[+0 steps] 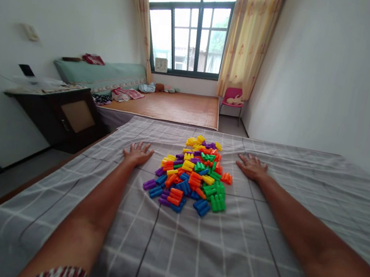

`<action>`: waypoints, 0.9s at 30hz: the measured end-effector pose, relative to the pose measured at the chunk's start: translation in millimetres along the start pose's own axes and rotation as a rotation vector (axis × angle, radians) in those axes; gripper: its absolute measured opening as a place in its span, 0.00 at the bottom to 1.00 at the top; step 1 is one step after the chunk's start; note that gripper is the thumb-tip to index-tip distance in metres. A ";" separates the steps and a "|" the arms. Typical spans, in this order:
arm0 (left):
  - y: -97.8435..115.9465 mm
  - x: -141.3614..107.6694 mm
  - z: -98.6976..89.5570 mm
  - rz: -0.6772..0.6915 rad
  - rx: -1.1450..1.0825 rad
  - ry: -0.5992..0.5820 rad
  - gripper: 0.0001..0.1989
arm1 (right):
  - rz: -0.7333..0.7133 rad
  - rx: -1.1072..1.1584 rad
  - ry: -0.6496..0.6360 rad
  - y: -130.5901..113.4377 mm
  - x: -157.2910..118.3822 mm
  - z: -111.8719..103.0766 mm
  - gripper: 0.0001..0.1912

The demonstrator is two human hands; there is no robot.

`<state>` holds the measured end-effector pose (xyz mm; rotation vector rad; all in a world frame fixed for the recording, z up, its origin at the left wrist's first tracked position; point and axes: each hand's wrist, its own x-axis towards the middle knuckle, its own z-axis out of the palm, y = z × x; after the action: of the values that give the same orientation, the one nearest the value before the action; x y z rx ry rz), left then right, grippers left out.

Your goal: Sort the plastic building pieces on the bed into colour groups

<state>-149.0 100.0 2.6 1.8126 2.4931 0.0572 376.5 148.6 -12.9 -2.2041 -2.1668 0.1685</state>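
A loose pile of plastic building pieces point(187, 165) in yellow, orange, purple, blue and green lies on a grey checked sheet point(181, 246). My left hand point(138, 154) rests flat on the sheet to the left of the pile, fingers spread, holding nothing. On the right side, my right hand point(252, 167) lies palm down with its fingers apart, also without anything in it. Neither hand touches the pieces. Green pieces point(217, 202) and an orange piece point(227, 178) sit at the pile's right edge, and a purple piece point(149, 184) at its left.
Beyond the sheet is a low bed with a brown mat point(183, 107) and some clothes point(126, 94). A dark cabinet point(58, 112) stands at the left. A pink chair point(233, 95) is near the curtain. White walls flank both sides.
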 end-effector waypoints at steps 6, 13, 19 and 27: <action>-5.5 17.0 4.2 0.012 -0.023 0.042 0.38 | -0.012 0.039 0.017 -8.6 28.1 7.9 0.39; -3.8 15.8 -0.4 -0.001 0.002 0.041 0.37 | -0.039 0.051 0.039 -10.9 32.2 4.7 0.39; -12.9 5.8 2.2 0.033 0.000 0.054 0.37 | -0.091 0.082 0.110 5.9 3.9 12.8 0.38; -20.1 -37.7 -2.1 0.198 0.045 0.156 0.30 | -0.183 0.136 0.237 55.1 -48.9 16.5 0.32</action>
<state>-156.6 57.9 4.4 2.1465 2.4208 0.1596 428.8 98.0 -33.1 -1.8400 -2.1413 0.0429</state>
